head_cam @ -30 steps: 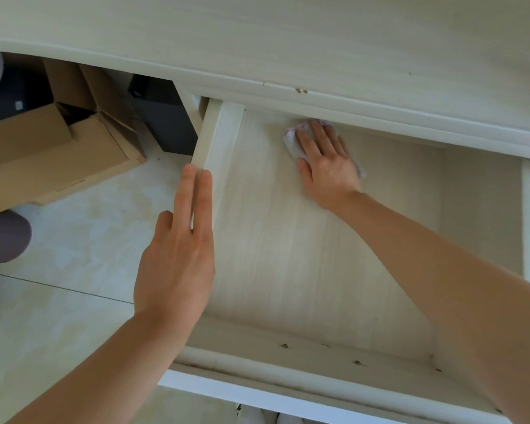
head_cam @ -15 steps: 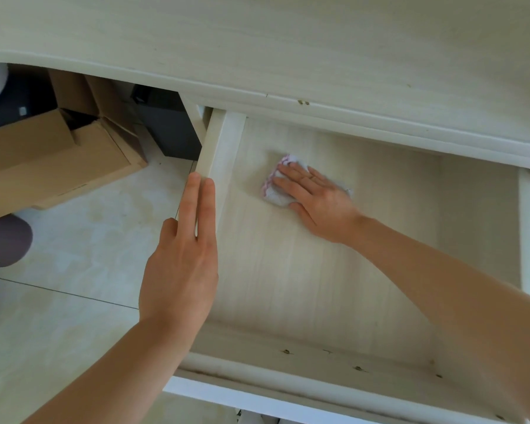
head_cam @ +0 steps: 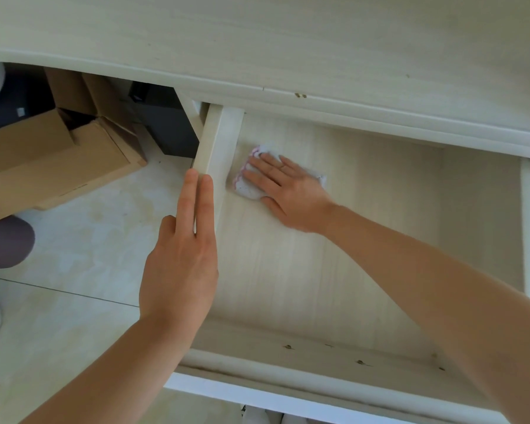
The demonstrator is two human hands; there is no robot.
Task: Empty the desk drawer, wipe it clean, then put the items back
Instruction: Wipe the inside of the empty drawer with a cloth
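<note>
Starting at the left, a brown cardboard box (head_cam: 52, 166) sits on the pale floor (head_cam: 83, 258) under the bench (head_cam: 257, 41), with a dark unit (head_cam: 166, 123) behind it; what the box holds cannot be seen, and a grey rounded shape at the far left edge is cut off. Next comes the left hand (head_cam: 181, 264), fingers straight and together, laid flat against the outer face of the drawer's left wall (head_cam: 218, 142). Its grip is open and closes on nothing; it looks to be steadying the drawer (head_cam: 364, 240) by pressure alone. The drawer stands pulled out from under the bench, its pale wood-grain floor bare of items. At its back left, just beside the left wall, the right hand (head_cam: 291, 191) presses a small white cloth (head_cam: 251, 185) with a pink scalloped edge flat onto the drawer floor, fingers spread over it rather than curled round it. The cloth looks soft, light and limp, so it probably needs a flat palm to drag it, or a pinch at a bunched fold to lift it. The drawer looks stiff and may slide on its runners, hence the bracing. The hand hides most of the cloth, and the bench edge hides the drawer's rear. At the far right something pink is cut off, unidentifiable; the removed items are not in view.
</note>
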